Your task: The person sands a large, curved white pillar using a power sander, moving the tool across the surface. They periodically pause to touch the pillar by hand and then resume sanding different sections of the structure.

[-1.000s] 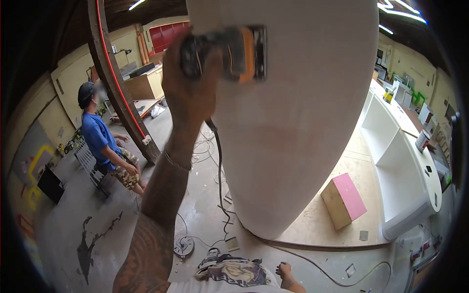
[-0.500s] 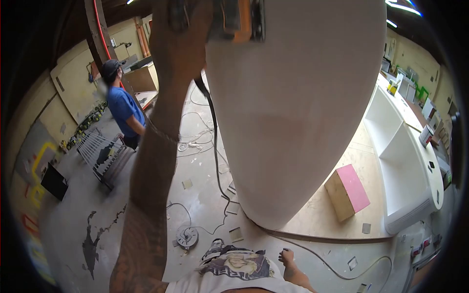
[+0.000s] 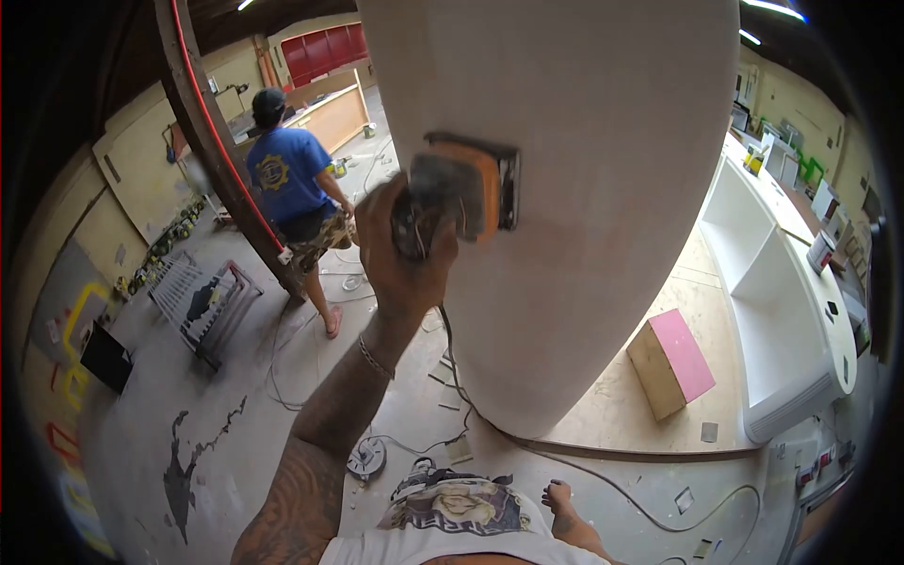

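Note:
My left hand (image 3: 410, 250) is wrapped round the grip of an orange and black electric sander (image 3: 482, 193). The sander's square pad sits against the face of a tall white curved column (image 3: 593, 273), near its left side. From below my hand a dark power cord (image 3: 450, 344) runs down to the floor. My right hand (image 3: 557, 493) hangs low at my side, apart from the column, with its fingers curled in and nothing visible in them.
Around the column spreads a wooden base (image 3: 702, 297) bearing a pink-topped block (image 3: 680, 353). White curved shelving (image 3: 767, 311) stands to the right. Cords and a round reel (image 3: 367, 459) lie on the floor. A person in a blue shirt (image 3: 290, 174) is beyond a post (image 3: 212, 122) at left.
My left hand has brought the sander down the column from the top of the view. The person in blue has moved right and now shows their back.

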Demonstrator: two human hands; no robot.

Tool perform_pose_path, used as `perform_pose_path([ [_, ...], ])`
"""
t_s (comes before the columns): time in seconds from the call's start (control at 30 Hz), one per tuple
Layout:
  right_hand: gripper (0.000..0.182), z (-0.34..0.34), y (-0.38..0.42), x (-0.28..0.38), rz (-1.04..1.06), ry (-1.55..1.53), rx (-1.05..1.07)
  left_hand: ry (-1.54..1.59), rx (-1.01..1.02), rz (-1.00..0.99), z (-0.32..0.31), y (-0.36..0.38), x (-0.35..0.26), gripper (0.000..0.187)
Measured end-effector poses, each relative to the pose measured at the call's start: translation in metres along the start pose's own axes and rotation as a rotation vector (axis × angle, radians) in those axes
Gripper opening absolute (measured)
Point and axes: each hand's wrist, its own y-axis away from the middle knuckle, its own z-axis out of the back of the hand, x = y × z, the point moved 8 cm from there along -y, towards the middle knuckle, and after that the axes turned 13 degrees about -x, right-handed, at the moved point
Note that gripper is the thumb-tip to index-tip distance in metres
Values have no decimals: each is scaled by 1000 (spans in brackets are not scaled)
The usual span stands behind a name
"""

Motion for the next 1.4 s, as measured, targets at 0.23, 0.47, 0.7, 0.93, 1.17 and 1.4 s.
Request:
perform_pose_path([
  [0.23, 49, 2, 4, 2, 23, -42, -24, 121, -44, 174, -17, -72, 0, 65],
  [0.47, 50, -8, 8, -16, -14, -20, 28, 76, -76, 80, -18, -80, 4, 63],
  [0.7, 50, -3, 8, -12, -7, 53, 15, 178, -78, 70, -39, -198, -21, 47],
  [0.93, 50, -10, 11, 25, 60, 23, 0, 403, -9, 86, -52, -239, -34, 30],
  [1.17, 50, -19, 38, 23, 17, -19, -13, 200, -91, -76, -26, -141, -1, 46],
  [1.4, 53, -10, 58, 5, -24, 0, -21, 44, -21, -13, 1, -18, 17, 71],
])
